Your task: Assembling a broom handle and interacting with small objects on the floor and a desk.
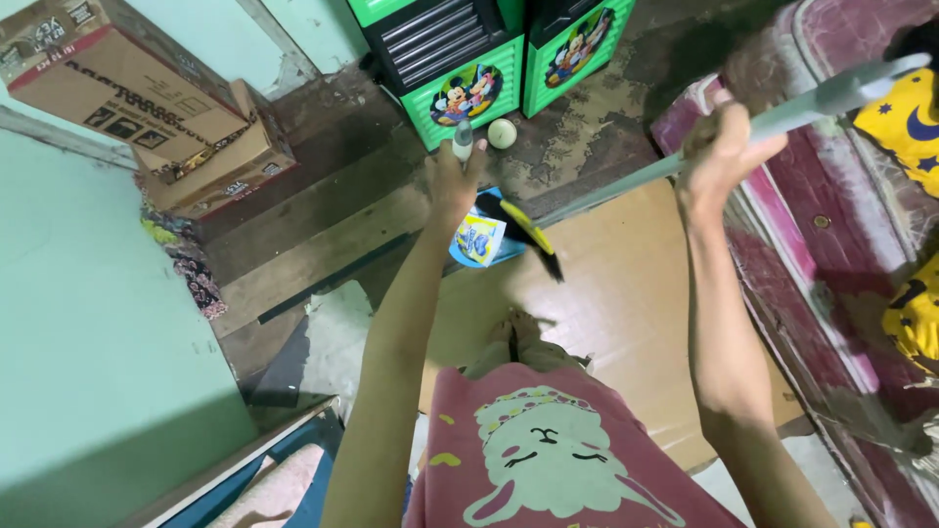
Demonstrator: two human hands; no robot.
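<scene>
Two hands work here: the right hand [719,156] clasps a long grey broom handle [782,119]. The left hand [455,181] grips a short grey dustpan handle [463,142]. Below it, the blue plastic dustpan [481,240] meets the yellow-and-black brush head [533,233]; collected debris cannot be made out.

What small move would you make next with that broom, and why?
Probably draw the broom head a short way toward the blue dustpan. The right hand has a grip on the long pale handle, the left hand grips an upright handle, and the black-and-yellow head sits right beside the pan.
</scene>
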